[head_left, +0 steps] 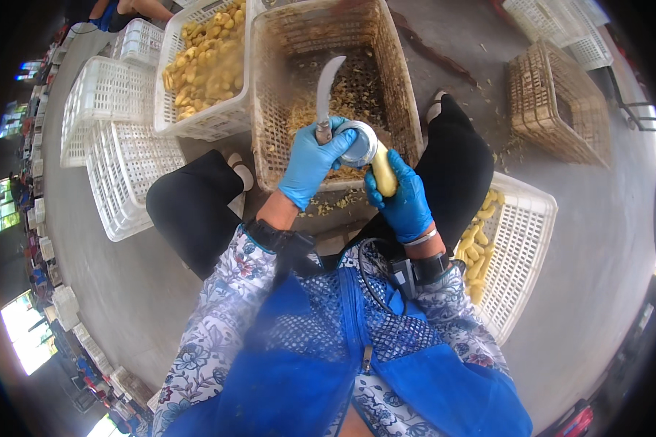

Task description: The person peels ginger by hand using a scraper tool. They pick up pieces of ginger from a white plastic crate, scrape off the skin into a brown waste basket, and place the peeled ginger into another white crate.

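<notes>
In my left hand (pixel 310 160), gloved in light blue, a curved knife (pixel 329 86) is held by its handle, blade pointing up and away. A round white-and-grey ring-shaped thing (pixel 366 137) sits at the same hand's fingers; I cannot make out its exact kind. My right hand (pixel 404 200), in a darker blue glove, has its fingers wrapped round a long, smooth pale-yellow piece of produce (pixel 383 175). The upper end of that piece meets the ring. Both hands are over the near side of a dirty brown lattice crate (pixel 261 116) with yellowish peelings (pixel 342 109) inside.
A white crate (pixel 164 95) heaped with yellow produce (pixel 208 62) stands at the far left. Beside my right leg is another white crate (pixel 525 247) with pale-yellow pieces (pixel 477 247). White crates (pixel 135 171) stand at left, a brown one (pixel 554 102) at right. Scraps litter the floor.
</notes>
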